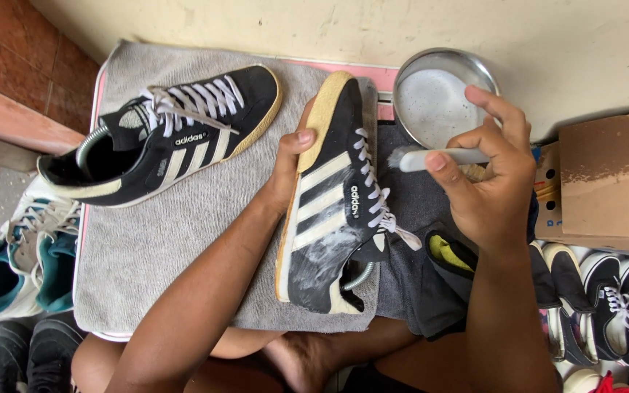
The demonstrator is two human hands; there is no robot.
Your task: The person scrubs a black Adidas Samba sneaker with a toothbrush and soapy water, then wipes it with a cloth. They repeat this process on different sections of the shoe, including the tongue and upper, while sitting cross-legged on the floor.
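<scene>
A black sneaker (329, 211) with white stripes, white laces and a tan sole lies on its side at the right edge of a grey towel (161, 247), toe pointing away from the viewer. White soapy foam smears its heel and rear side. The left hand (285, 164) grips it by the sole edge near the toe, thumb curled over the top, other fingers hidden underneath. The right hand (493, 178) is just beside the shoe, fingers closed around the white handle of a small brush (431, 158), whose bristles hover near the laces. Beyond the brush, a round metal bowl (442, 91) holds cloudy, foamy water and sits against a cream wall (402, 29). The matching sneaker (165, 142) lies well apart on the towel's far left, leaving bare towel between them. A dark cloth (420, 291) lies under the right wrist. More shoes crowd the floor at left (23, 255) and right (606, 298), and a cardboard box (606, 182) stands at right.
</scene>
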